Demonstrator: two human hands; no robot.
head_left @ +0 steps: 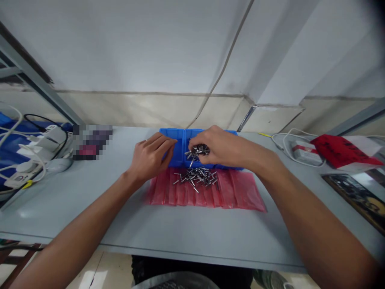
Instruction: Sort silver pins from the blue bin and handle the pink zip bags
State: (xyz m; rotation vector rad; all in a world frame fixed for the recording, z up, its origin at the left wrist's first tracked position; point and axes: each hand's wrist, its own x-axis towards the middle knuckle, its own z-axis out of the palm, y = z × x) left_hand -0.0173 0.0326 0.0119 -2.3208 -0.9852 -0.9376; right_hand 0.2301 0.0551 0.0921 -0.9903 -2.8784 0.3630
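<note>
My right hand is closed around a bunch of shiny pop rivets, their thin stems sticking out below the fingers. It is over the right side of a blue divided tray, where the forearm and hand cover part of the compartments. At the tray's left side is my left hand, fingers curled and drawn toward the thumb; anything between them is hidden. Directly in front of the tray, a loose pile of pop rivets lies on pink plastic bags arranged in an overlapping row.
The grey table meets a wall at the back. Chargers and tangled cables crowd the left end. On the right are a white box with a cable, a red packet and a dark phone-like slab.
</note>
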